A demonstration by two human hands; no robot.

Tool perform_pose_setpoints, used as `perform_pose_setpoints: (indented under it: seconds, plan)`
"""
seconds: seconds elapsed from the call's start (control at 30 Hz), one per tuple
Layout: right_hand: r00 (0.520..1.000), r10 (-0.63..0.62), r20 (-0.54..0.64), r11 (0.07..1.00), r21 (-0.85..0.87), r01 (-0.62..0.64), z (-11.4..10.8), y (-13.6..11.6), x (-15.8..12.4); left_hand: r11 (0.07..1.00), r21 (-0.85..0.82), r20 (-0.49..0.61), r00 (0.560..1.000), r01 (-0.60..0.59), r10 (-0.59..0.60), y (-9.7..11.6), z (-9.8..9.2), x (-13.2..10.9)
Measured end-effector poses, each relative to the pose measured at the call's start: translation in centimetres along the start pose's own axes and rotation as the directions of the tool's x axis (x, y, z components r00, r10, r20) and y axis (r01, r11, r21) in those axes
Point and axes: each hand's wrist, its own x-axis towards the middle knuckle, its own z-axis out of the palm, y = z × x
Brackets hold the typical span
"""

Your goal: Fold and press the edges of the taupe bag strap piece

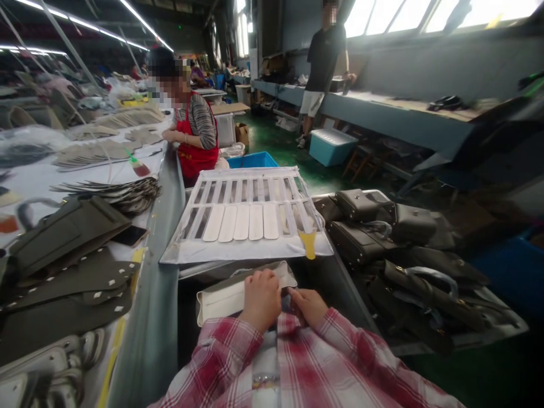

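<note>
My left hand (261, 299) is curled into a fist on a flat cream and olive leather piece (221, 297) lying in front of me, gripping its right end. My right hand (309, 306) lies just beside it with fingers bent toward the same end; what they pinch is hidden. Both arms wear red plaid sleeves. Beyond the hands a white slotted board (246, 215) holds several cream strips (242, 222), and a yellow-handled brush (308, 242) rests on its right edge.
A heap of dark olive bags (395, 243) fills a tray on the right. Olive leather panels (63, 238) cover the long table on the left. A person in a red apron (193, 133) works farther along; another person stands at the far bench.
</note>
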Motion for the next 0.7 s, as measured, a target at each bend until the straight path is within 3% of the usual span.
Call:
perform_pose_setpoints:
  seconds: [0.1, 0.27, 0.47, 0.57, 0.7]
  plan:
    - [0.988, 0.102, 0.118, 0.99, 0.086, -0.112, 1.0, -1.0, -0.4, 1.0, -0.001, 0.002, 1.0, -0.002, 0.002, -0.1, 0.3, 0.2]
    - [0.965, 0.194, 0.177, 0.943, 0.239, -0.233, 2.3, -1.8, -0.3, 0.999, -0.025, 0.017, 1.0, 0.026, -0.026, -0.5, 0.4, 0.6]
    - [0.946, 0.232, 0.225, 0.899, 0.321, -0.297, 2.6, -1.5, 0.1, 0.927, -0.374, 0.018, 1.0, 0.007, -0.001, -3.3, -0.7, -1.1]
    - [0.943, 0.245, 0.225, 0.886, 0.344, -0.312, 2.7, -1.1, 0.2, 0.948, -0.316, 0.034, 0.998, -0.04, 0.053, -4.0, -0.9, -1.9]
    - [0.944, 0.249, 0.218, 0.866, 0.386, -0.318, 3.0, -0.9, 0.4, 0.984, -0.176, 0.021, 0.999, -0.021, 0.025, -3.4, -0.9, -1.4]
